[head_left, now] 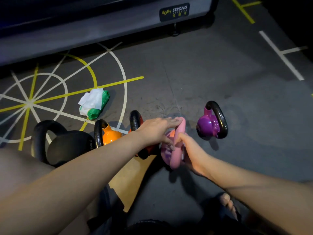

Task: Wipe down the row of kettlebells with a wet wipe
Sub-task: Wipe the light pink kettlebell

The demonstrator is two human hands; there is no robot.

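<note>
Head view: the pink kettlebell (174, 158) stood on the floor (203, 73) near centre. The purple one (210, 124) stood at its 2 o'clock, and the red (135, 121), orange (110, 134) and black (67, 146) ones ran toward 9 o'clock. The left grip (157, 131) lay with straight fingers over the top of the pink handle. The right grip (194, 155) curled round that handle from 4 o'clock. A wipe in either grip could not be made out. The wipes pack (94, 103) lay at 10 o'clock.

Left hand (157, 131): my fingers straight, palm down, centre of frame.
Right hand (193, 151): I grip the pink handle (175, 158), thumb up.
Arms: both stretched in from the lower corners.
</note>
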